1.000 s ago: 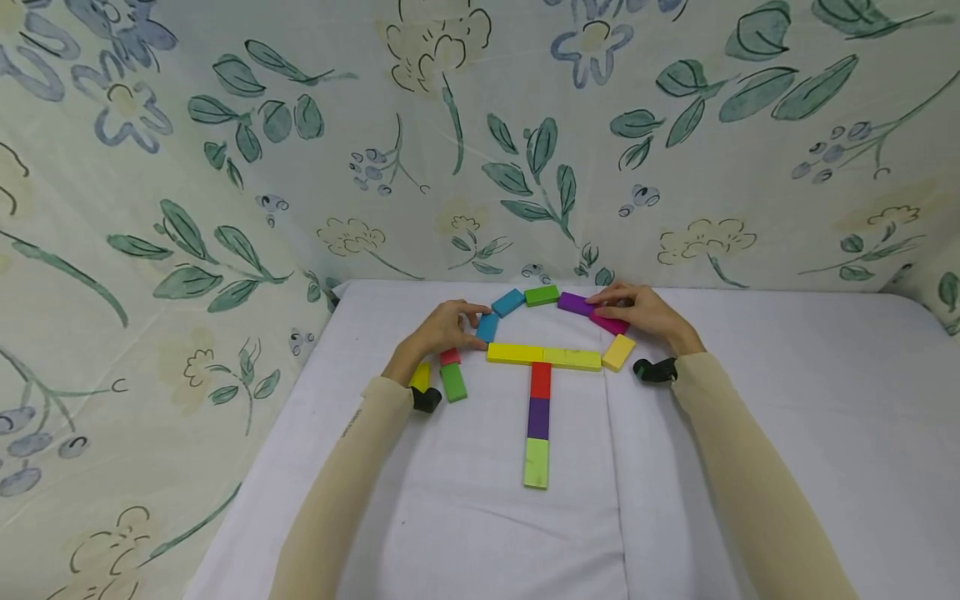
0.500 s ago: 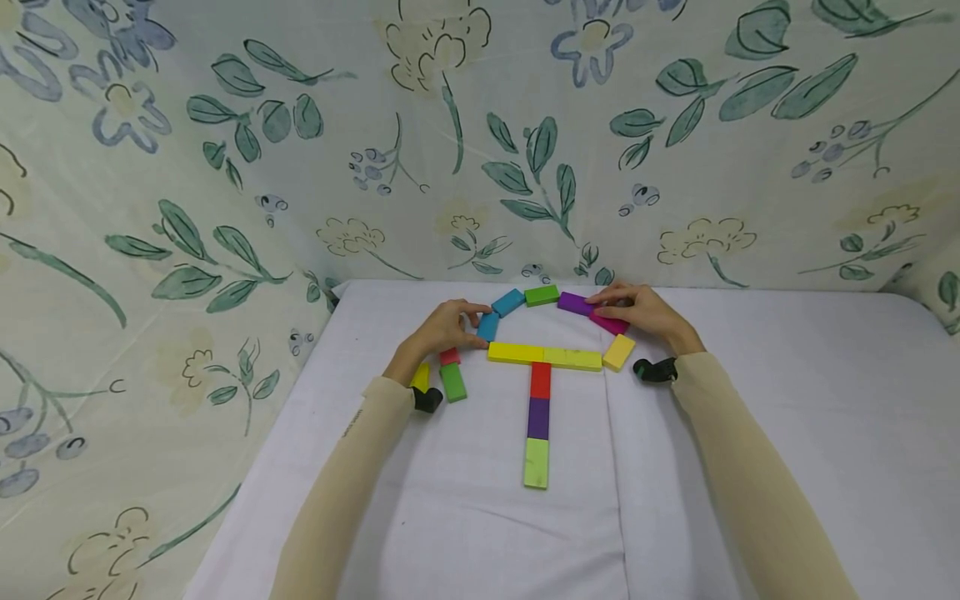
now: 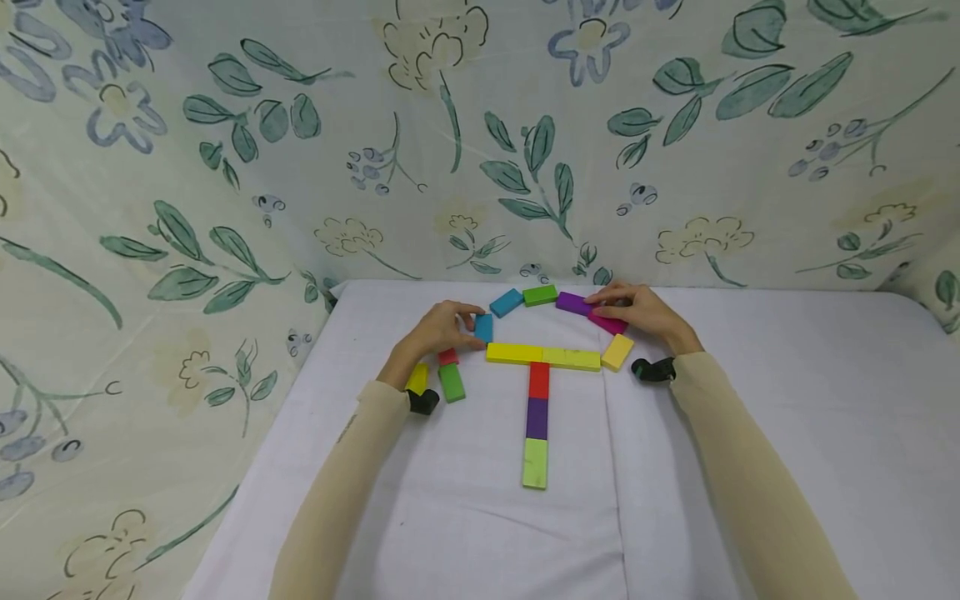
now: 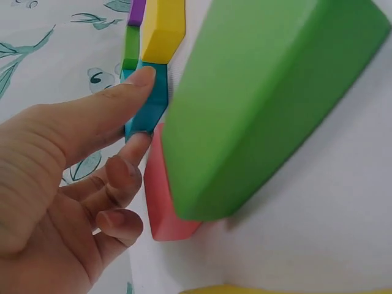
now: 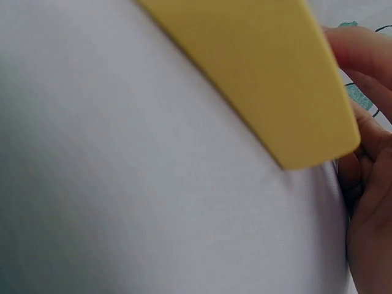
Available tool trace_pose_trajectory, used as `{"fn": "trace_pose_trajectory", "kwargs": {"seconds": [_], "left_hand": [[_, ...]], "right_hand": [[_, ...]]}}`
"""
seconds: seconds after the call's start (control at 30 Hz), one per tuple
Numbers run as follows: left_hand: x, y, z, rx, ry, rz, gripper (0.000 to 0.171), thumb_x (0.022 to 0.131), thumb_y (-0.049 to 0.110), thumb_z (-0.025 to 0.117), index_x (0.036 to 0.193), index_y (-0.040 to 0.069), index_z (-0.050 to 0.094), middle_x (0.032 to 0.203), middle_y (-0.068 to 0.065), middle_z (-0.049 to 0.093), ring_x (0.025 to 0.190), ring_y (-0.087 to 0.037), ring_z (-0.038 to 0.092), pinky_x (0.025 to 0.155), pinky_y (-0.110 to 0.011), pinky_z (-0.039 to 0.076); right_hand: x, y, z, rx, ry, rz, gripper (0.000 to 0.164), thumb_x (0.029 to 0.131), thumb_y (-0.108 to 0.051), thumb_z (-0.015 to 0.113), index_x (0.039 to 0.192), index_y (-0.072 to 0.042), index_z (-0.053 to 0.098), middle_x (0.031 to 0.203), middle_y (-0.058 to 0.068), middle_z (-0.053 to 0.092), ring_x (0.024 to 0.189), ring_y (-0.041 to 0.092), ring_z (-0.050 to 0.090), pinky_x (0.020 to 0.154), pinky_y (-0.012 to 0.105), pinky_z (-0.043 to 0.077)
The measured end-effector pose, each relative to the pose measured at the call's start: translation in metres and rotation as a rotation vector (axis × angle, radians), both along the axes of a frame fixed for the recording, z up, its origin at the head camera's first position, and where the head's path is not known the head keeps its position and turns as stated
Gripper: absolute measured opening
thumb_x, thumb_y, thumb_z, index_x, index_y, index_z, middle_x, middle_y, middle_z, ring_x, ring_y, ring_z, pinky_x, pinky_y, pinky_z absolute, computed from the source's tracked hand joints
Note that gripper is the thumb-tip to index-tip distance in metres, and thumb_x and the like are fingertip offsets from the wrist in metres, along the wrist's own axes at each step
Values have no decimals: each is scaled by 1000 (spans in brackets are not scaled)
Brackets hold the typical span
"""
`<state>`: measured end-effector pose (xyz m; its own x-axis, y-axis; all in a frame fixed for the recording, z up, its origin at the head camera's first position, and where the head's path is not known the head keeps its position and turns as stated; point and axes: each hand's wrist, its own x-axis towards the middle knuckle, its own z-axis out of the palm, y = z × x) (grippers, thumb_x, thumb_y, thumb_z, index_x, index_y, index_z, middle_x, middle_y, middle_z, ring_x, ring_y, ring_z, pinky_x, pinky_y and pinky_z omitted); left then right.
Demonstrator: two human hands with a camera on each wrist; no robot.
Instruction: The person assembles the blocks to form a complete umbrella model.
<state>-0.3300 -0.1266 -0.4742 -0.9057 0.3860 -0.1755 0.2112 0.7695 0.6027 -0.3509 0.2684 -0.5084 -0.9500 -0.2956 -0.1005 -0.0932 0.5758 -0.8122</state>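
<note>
My left hand (image 3: 442, 327) pinches a blue block (image 3: 483, 329) at the left end of an arch of coloured blocks; the left wrist view shows the thumb at one end of this blue block (image 4: 158, 92) and a fingertip at the other. My right hand (image 3: 641, 312) has its fingertips around the right end of a purple block (image 3: 572, 303), with the thumb over the adjoining magenta block (image 3: 611, 323). Between them in the arch lie another blue block (image 3: 506, 302) and a green block (image 3: 540, 295). In the right wrist view the right fingertips are hidden.
Two yellow blocks (image 3: 517, 353) form a bar under the arch, above a stem of red, dark purple and lime blocks (image 3: 536, 462). An orange-yellow block (image 3: 617, 352) lies right of the bar. Loose red, green (image 3: 452, 383) and yellow blocks lie near the left wrist.
The left hand has turned the blue block more upright and moved its top slightly left, leaving it apart from the neighbouring blue block. My right hand has stayed in place.
</note>
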Motion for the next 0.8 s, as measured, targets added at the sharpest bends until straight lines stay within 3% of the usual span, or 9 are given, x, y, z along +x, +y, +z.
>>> {"fn": "trace_pose_trajectory", "kwargs": {"seconds": [0.47,0.8], "left_hand": [[8,-12,8,-40,-23,-21,60,82,29,89,137,18,67,101,-1,70,87,-21,57,74,-28,45],[12,-4,8,-65,7,-27,62,83,32,89,138,18,66,98,1,70,88,-20,56,75,-29,44]], "right_hand": [[-1,-2,3,-20,-12,-3,33,101,-30,69,130,-16,74,133,12,56,127,30,43,113,53,33],[-2,-1,3,-6,-31,-15,34,100,-31,69,131,-17,74,133,12,56,126,29,43,113,52,32]]}}
